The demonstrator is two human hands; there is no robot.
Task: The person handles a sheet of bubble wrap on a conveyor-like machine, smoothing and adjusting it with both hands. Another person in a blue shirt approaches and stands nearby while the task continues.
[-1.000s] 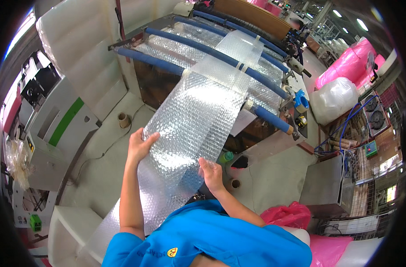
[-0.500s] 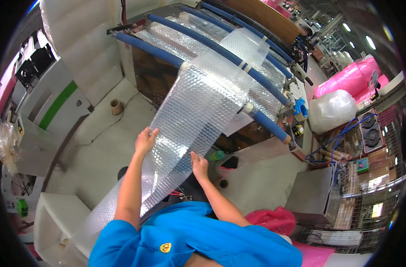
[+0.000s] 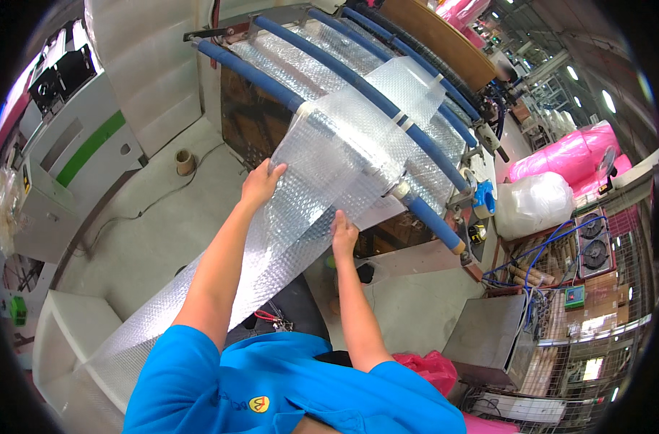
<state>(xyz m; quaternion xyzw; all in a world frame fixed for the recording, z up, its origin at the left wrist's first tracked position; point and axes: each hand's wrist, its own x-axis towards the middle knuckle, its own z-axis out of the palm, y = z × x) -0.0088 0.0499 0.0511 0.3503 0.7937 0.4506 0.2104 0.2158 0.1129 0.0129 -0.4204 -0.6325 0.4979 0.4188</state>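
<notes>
A long strip of clear bubble wrap [image 3: 311,163] comes over the blue padded rollers [image 3: 329,65] of a frame and slopes down toward me. My left hand [image 3: 263,184] grips its left edge, thumb on top and fingers underneath. On the opposite edge, my right hand [image 3: 344,235] pinches the wrap with the thumb up; its fingers are partly hidden. Below my hands the strip twists, passes under my left forearm and trails to the lower left. More bubble wrap lies across the rollers behind.
On the floor at left stand a cardboard core [image 3: 185,163] and a trailing cable. A white foam-like block [image 3: 91,325] is at lower left. To the right are a blue tape dispenser [image 3: 485,199], a wrapped white roll [image 3: 535,205], pink rolls [image 3: 561,155] and a grey metal box [image 3: 481,340].
Both hands have moved up and forward along the strip, nearer the front roller. The wrap between them now sags and folds. My view has shifted slightly.
</notes>
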